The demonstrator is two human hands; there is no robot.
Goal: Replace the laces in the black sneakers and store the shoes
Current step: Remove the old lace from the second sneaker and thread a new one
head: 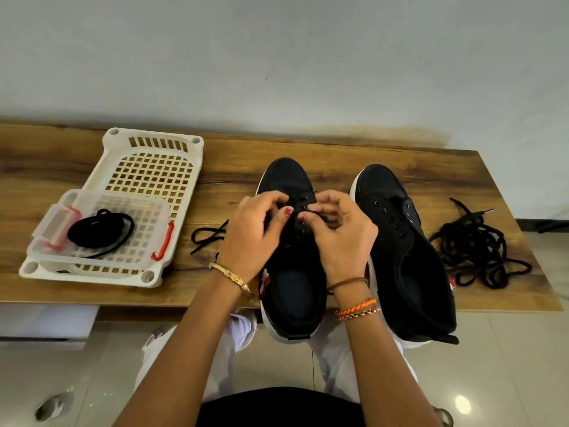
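Observation:
Two black sneakers with white soles stand on the wooden table, toes pointing away from me. Over the eyelets of the left sneaker [288,177] my left hand [251,234] and my right hand [340,231] both pinch a black lace; its loose end [204,237] trails off to the left on the table. The right sneaker [400,241] has bare eyelets and no lace. A tangled pile of black laces [475,252] lies to its right. Another coiled black lace [98,231] sits in a clear plastic box [154,220].
The clear box with red clips rests on a white perforated tray [154,167] at the table's left. The table [335,161] backs onto a white wall. Both sneaker heels overhang the near edge above my lap. Tiled floor lies below.

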